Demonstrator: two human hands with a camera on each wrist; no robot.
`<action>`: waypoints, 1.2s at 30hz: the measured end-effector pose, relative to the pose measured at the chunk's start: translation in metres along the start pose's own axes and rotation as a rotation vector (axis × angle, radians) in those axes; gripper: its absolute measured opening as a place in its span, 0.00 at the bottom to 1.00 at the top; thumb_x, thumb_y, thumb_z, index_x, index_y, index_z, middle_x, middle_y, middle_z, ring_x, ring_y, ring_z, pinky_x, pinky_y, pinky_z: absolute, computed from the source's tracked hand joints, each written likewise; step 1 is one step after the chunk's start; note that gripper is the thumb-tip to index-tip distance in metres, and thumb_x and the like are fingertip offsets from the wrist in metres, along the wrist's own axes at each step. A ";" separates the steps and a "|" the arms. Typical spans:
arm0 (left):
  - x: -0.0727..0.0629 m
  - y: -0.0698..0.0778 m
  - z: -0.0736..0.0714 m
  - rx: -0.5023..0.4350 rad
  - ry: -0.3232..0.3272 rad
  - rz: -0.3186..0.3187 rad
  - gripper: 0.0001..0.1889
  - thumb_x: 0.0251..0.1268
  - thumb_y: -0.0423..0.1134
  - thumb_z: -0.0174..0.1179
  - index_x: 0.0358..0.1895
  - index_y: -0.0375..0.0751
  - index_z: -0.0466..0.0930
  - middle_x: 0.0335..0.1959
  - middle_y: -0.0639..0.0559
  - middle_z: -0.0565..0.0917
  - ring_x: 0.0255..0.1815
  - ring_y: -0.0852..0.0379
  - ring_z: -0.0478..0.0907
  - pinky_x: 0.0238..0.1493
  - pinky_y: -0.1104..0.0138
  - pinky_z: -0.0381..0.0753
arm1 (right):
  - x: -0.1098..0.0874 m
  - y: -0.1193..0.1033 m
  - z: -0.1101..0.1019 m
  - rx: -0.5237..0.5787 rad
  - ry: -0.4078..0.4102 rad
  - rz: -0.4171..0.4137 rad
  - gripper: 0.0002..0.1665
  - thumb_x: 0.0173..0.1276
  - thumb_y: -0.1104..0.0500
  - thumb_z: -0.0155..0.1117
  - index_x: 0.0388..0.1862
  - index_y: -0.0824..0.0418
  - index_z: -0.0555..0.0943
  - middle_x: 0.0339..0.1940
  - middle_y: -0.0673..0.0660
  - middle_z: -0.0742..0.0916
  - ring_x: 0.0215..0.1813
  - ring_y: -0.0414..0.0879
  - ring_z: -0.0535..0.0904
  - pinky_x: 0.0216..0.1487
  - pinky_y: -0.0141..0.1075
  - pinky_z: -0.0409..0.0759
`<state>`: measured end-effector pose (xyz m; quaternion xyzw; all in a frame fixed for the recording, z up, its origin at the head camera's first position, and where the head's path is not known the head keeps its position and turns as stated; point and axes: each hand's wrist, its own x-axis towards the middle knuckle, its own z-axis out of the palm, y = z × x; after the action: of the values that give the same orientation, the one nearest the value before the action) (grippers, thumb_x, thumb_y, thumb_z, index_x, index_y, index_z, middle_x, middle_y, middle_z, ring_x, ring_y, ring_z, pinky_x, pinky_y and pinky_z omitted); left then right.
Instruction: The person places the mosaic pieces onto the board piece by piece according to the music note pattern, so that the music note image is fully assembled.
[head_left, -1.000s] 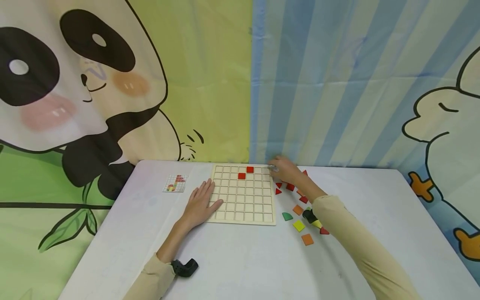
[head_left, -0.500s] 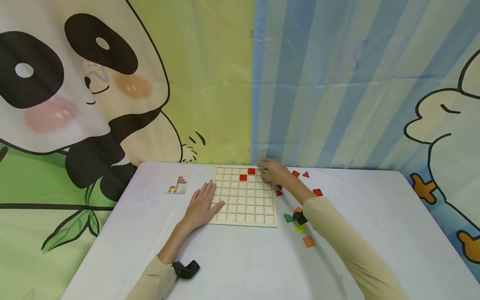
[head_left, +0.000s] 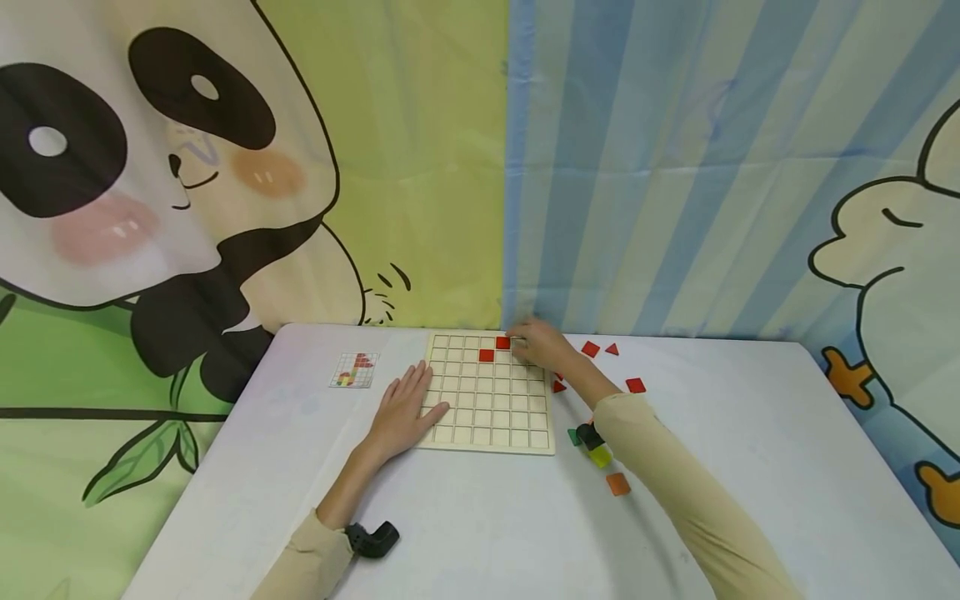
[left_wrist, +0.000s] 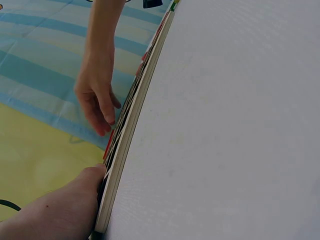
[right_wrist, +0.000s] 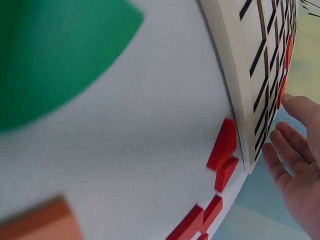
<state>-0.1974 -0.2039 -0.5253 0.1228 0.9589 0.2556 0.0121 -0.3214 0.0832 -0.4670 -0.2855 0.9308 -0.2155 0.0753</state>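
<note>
A pale wooden grid board (head_left: 465, 408) lies on the table with two red square tiles, one in the top row (head_left: 503, 342) and one in the second row (head_left: 487, 356). My left hand (head_left: 401, 408) rests with straight fingers along the board's left edge, its thumb over the surface. My right hand (head_left: 542, 343) is over the board's top right corner, just right of the top-row tile. Thumb and forefinger appear to pinch a small tile (left_wrist: 113, 127), mostly hidden, its colour unclear. The other fingers are loosely bent in the right wrist view.
Several loose pieces lie right of the board: red squares (head_left: 636, 385), a red triangle (head_left: 612, 349), a yellow square (head_left: 600, 456), an orange square (head_left: 618, 484) and a green piece (right_wrist: 60, 55). A pattern card (head_left: 354, 370) lies left of the board. A curtain (head_left: 637, 167) hangs behind the table.
My right hand has moved left from beyond the board's right edge to above its top row, near the red tile. The left hand has kept its place on the board.
</note>
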 end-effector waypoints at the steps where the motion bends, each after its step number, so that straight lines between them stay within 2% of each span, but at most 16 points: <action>1: 0.000 0.000 0.000 0.002 0.000 -0.001 0.44 0.78 0.58 0.52 0.83 0.32 0.49 0.86 0.38 0.48 0.87 0.39 0.42 0.84 0.41 0.41 | 0.002 0.000 0.002 -0.002 0.000 -0.005 0.21 0.78 0.60 0.62 0.67 0.65 0.81 0.67 0.66 0.82 0.70 0.62 0.77 0.68 0.52 0.79; 5: 0.000 0.000 0.001 0.002 -0.002 -0.003 0.44 0.78 0.59 0.52 0.83 0.32 0.49 0.86 0.38 0.48 0.87 0.39 0.42 0.84 0.41 0.41 | 0.008 -0.002 0.009 -0.038 0.012 -0.027 0.19 0.77 0.60 0.63 0.63 0.65 0.84 0.62 0.65 0.86 0.66 0.60 0.80 0.66 0.50 0.80; 9: 0.000 0.000 -0.001 0.001 -0.003 -0.003 0.44 0.78 0.59 0.52 0.83 0.33 0.49 0.86 0.38 0.48 0.87 0.39 0.42 0.84 0.41 0.40 | 0.014 -0.011 0.010 -0.157 0.017 -0.048 0.13 0.77 0.61 0.63 0.54 0.66 0.87 0.51 0.62 0.89 0.54 0.56 0.84 0.57 0.45 0.83; 12: 0.000 -0.001 -0.002 0.005 -0.011 -0.005 0.44 0.78 0.59 0.52 0.83 0.33 0.48 0.86 0.39 0.47 0.87 0.40 0.42 0.84 0.42 0.40 | 0.016 -0.017 0.009 -0.197 0.012 -0.048 0.10 0.78 0.62 0.62 0.50 0.64 0.87 0.46 0.60 0.89 0.49 0.54 0.85 0.52 0.43 0.84; 15: 0.001 -0.002 -0.003 0.010 -0.027 -0.012 0.44 0.79 0.60 0.51 0.83 0.35 0.47 0.86 0.40 0.46 0.87 0.41 0.41 0.84 0.43 0.39 | 0.016 -0.017 0.009 -0.185 0.003 -0.051 0.09 0.78 0.62 0.62 0.48 0.64 0.87 0.45 0.59 0.88 0.47 0.53 0.84 0.50 0.41 0.83; 20: 0.001 -0.003 -0.001 0.010 -0.033 -0.015 0.44 0.79 0.60 0.51 0.84 0.35 0.47 0.86 0.41 0.46 0.87 0.41 0.40 0.84 0.43 0.39 | 0.018 -0.011 0.008 -0.159 -0.018 -0.073 0.08 0.79 0.62 0.60 0.42 0.64 0.85 0.39 0.59 0.86 0.39 0.49 0.79 0.41 0.38 0.78; 24: 0.000 -0.002 0.001 0.014 -0.033 -0.012 0.44 0.79 0.60 0.51 0.84 0.35 0.47 0.86 0.40 0.46 0.87 0.40 0.41 0.84 0.43 0.39 | 0.018 -0.007 0.006 -0.174 0.004 -0.105 0.07 0.78 0.66 0.59 0.41 0.65 0.85 0.39 0.60 0.87 0.40 0.51 0.81 0.42 0.39 0.79; 29: -0.001 0.000 0.000 0.016 -0.022 -0.009 0.44 0.79 0.59 0.52 0.83 0.34 0.48 0.86 0.39 0.47 0.87 0.39 0.42 0.84 0.42 0.40 | 0.018 -0.005 0.006 -0.219 -0.007 -0.156 0.07 0.78 0.61 0.63 0.45 0.62 0.87 0.43 0.59 0.87 0.47 0.53 0.83 0.49 0.41 0.83; 32: 0.000 0.001 -0.001 0.016 -0.017 -0.004 0.44 0.78 0.58 0.53 0.83 0.33 0.49 0.86 0.39 0.48 0.87 0.39 0.43 0.84 0.42 0.41 | 0.018 -0.006 0.006 -0.234 0.000 -0.190 0.07 0.77 0.60 0.64 0.43 0.62 0.86 0.41 0.58 0.87 0.45 0.53 0.82 0.47 0.41 0.83; 36: 0.000 0.001 0.000 0.019 -0.020 -0.002 0.44 0.78 0.59 0.52 0.83 0.33 0.49 0.86 0.39 0.48 0.87 0.39 0.43 0.84 0.42 0.41 | 0.018 -0.007 0.005 -0.311 0.023 -0.250 0.06 0.76 0.63 0.63 0.37 0.63 0.83 0.34 0.58 0.85 0.38 0.52 0.81 0.42 0.39 0.81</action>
<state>-0.1977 -0.2033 -0.5248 0.1247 0.9612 0.2454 0.0206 -0.3318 0.0662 -0.4690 -0.4045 0.9110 -0.0803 -0.0078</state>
